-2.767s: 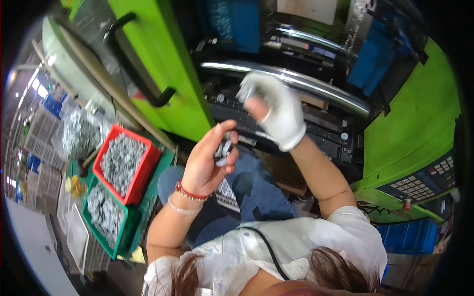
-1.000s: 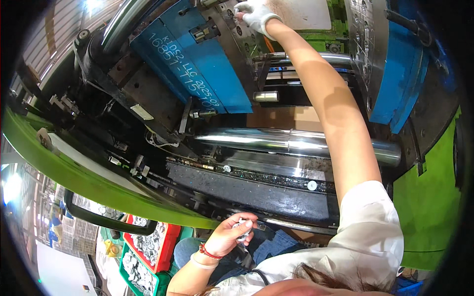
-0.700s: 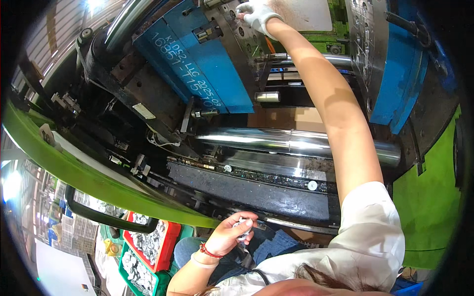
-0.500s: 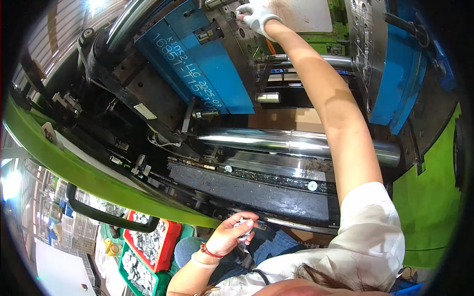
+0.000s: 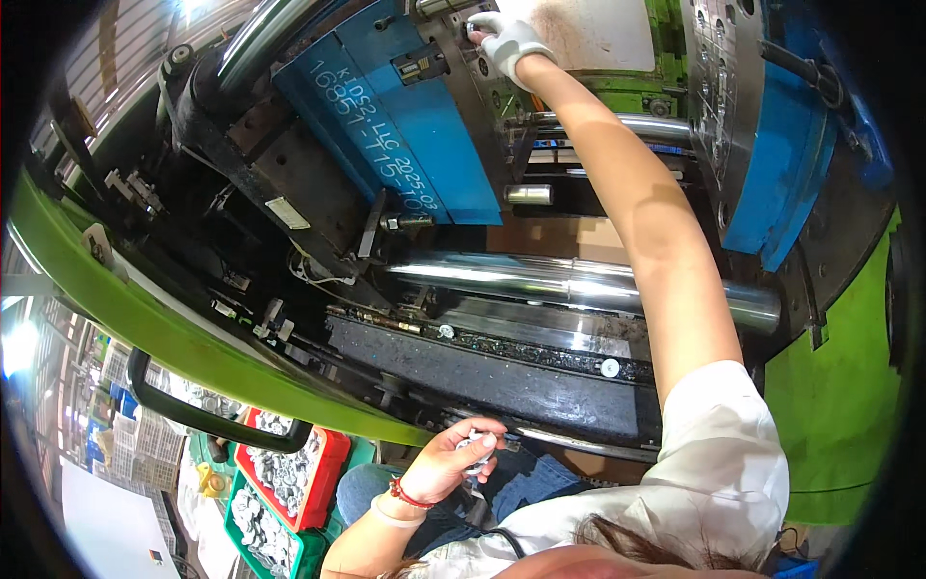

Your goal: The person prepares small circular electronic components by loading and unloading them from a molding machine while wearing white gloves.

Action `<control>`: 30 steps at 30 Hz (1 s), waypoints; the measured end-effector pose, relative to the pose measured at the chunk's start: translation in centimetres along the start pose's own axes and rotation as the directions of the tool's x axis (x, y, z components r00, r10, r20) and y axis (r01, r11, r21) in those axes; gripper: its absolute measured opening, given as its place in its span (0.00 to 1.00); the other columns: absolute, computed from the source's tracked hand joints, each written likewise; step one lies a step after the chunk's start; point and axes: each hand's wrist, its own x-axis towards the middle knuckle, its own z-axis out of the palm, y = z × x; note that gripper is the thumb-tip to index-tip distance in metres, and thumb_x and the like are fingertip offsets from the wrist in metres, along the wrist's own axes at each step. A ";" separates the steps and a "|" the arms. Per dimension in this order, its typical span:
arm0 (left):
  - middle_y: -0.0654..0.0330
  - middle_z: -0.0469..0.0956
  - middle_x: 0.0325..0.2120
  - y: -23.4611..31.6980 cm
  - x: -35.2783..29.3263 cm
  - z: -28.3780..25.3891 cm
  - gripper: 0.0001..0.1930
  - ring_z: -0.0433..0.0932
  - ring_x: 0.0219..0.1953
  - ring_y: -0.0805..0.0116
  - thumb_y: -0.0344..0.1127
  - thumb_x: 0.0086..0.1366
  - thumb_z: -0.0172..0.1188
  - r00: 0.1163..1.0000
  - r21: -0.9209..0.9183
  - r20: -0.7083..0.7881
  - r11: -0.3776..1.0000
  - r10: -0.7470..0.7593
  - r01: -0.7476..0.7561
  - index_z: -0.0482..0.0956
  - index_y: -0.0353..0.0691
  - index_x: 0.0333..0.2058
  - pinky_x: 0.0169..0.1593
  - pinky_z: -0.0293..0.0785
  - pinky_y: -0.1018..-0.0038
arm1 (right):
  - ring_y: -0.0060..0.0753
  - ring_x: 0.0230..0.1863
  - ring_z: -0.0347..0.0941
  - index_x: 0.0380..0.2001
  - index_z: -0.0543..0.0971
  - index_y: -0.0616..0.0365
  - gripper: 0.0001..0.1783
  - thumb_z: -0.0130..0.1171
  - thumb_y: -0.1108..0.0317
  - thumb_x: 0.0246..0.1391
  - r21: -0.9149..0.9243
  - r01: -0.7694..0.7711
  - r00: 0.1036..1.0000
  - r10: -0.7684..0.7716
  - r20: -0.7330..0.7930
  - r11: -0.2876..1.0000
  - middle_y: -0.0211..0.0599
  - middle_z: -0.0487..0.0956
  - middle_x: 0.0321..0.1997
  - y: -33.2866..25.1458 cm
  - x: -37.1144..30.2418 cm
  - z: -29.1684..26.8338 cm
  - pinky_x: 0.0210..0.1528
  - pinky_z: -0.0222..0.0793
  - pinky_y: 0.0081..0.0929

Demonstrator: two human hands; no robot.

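My right hand, in a white glove, reaches up to the metal face of the left mold half, which is backed by blue plates. Its fingertips are drawn together at that face. Whatever they pinch is too small to make out. Low in the middle, over my lap, my bare left hand is closed around several small grey-white plastic parts. Facing the first mold half on the right stands the other mold half, also backed in blue.
Thick polished bars run across below my right arm. Small round white parts lie on the dark machine ledge. A green guard door with a black handle curves along the left. Beyond it, red and green bins hold grey parts.
The whole view has shifted slightly. My right hand stays at the left mold face, its fingers nearly where they were. My left hand still holds the grey-white parts over my lap.
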 end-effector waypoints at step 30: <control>0.56 0.76 0.41 3.7 4.4 0.3 0.35 0.73 0.41 0.73 0.27 0.56 0.59 0.618 0.731 -0.152 0.509 0.771 -0.455 0.57 0.39 0.62 0.48 0.69 0.76 | 0.42 0.35 0.74 0.35 0.77 0.59 0.15 0.56 0.59 0.52 0.380 0.021 0.404 -0.355 0.843 0.925 0.41 0.77 0.33 -13.2 -28.0 -4.5 0.39 0.69 0.33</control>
